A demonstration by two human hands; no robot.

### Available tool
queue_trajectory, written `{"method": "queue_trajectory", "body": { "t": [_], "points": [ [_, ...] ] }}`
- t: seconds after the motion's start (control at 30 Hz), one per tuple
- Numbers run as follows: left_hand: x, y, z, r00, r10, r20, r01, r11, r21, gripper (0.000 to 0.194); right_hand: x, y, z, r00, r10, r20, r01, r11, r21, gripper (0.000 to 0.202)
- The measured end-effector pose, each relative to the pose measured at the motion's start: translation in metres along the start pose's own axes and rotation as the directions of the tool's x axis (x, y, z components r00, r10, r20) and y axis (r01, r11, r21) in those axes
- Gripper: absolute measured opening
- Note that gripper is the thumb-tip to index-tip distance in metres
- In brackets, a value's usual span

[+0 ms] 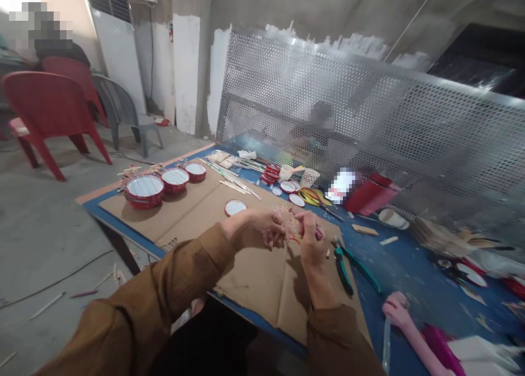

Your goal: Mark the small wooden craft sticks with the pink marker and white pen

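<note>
Above the brown cardboard (258, 277), my left hand (273, 228) has its fingers closed on the left edge of a small piece with a colourful pattern (293, 225). My right hand (310, 231) is closed beside the piece's right side, with something small and purple (319, 234) showing at its fingers; fine detail is blurred. Pliers with green handles (348, 264) lie just right of my right hand. A round white disc with a red rim (235, 207) rests on the cardboard behind my left wrist.
Red round tins (144, 191) stand at the cardboard's left end. Scissors (315, 198), a lit phone (341, 185) and a red bottle (369, 192) lie behind my hands. A pink glue gun (414, 327) is at the right front. A perforated metal screen (369, 108) borders the blue table.
</note>
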State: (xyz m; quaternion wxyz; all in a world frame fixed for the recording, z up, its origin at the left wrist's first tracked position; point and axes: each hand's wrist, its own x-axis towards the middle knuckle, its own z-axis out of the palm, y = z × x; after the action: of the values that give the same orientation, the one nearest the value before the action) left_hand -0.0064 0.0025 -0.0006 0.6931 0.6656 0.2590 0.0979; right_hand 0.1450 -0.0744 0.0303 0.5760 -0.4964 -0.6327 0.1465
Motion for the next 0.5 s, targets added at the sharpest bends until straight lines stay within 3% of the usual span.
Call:
{"method": "queue_trajectory", "body": {
  "t": [0.23,0.5],
  "points": [
    [-0.0018,0.0016,0.0032,0.999,-0.015,-0.029,0.014,0.999,-0.043,0.032,0.0034,0.0032,-0.0047,0.996,0.069,-0.059,-0.066,0.996,0.053,0.056],
    [0.0004,-0.0037,0.0007,0.999,0.035,0.003,-0.035,0.999,-0.041,0.033,0.0019,0.0018,-0.0039,0.996,0.080,0.024,-0.082,0.993,0.083,0.055]
  ]
}}
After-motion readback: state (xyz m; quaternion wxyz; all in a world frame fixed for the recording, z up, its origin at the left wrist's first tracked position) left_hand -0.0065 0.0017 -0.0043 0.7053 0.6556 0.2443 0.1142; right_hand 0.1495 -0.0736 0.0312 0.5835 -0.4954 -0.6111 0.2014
